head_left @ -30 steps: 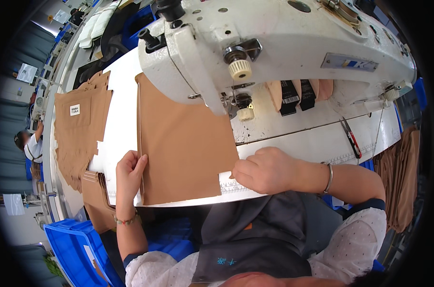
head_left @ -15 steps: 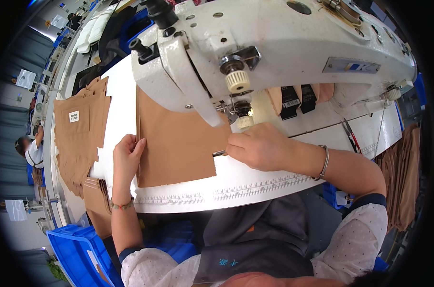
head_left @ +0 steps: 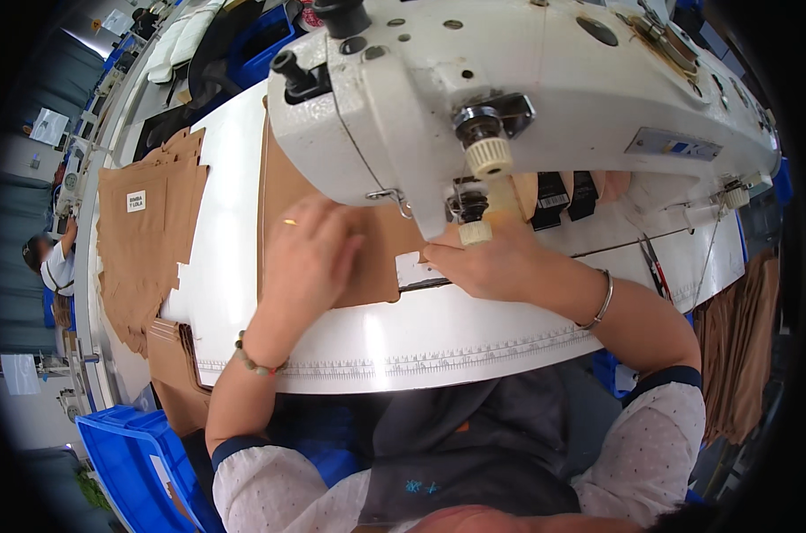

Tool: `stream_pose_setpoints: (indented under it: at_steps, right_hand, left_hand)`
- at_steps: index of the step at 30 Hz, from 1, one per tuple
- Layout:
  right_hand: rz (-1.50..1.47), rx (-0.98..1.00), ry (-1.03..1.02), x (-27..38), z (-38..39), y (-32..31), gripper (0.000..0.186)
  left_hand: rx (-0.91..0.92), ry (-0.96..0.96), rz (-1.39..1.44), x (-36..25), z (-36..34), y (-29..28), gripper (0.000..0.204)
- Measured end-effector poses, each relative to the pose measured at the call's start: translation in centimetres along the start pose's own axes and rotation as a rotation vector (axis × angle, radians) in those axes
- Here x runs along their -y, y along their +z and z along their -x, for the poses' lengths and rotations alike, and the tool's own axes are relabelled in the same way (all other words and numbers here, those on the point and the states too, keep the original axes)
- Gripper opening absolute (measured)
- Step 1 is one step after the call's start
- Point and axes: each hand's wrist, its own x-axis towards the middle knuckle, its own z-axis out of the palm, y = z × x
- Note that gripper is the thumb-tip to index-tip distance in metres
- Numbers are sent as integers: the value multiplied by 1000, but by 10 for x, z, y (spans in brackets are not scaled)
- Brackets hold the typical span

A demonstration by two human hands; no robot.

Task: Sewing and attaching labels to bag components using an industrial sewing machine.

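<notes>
A brown fabric panel (head_left: 376, 275) lies flat on the white sewing table, running under the head of the white sewing machine (head_left: 394, 115). My left hand (head_left: 305, 253), blurred, rests over the panel's near left part; its fingertips are partly smeared, so their grip is unclear. Beside the needle area, my right hand (head_left: 492, 262) is closed at the panel's right edge, with thumb and forefinger together there. The machine head hides the far part of the panel and the needle.
Brown cut pieces (head_left: 150, 240) lie at the left, with folded brown pieces (head_left: 176, 364) nearer me. A blue crate (head_left: 145, 462) stands below. Red-and-black snips (head_left: 656, 266) and black labels (head_left: 552, 200) lie right of the needle. Brown fabric (head_left: 736, 346) hangs at the right. Another person (head_left: 56, 266) sits far left.
My left hand has moved from the panel's left edge rightward and away from me onto the panel. The panel has shifted slightly farther under the machine. My right hand stays near the needle.
</notes>
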Motion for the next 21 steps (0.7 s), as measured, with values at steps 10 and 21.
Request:
stream_pose_setpoints:
  at_steps: [10,21]
  right_hand:
    - [-119,-5,106,4,1,-19,17]
    - [-134,33,37,6,2,-20,20]
  left_hand:
    - [14,215,304,-16,5,27,35]
    - [36,239,360,-14,5,28,42]
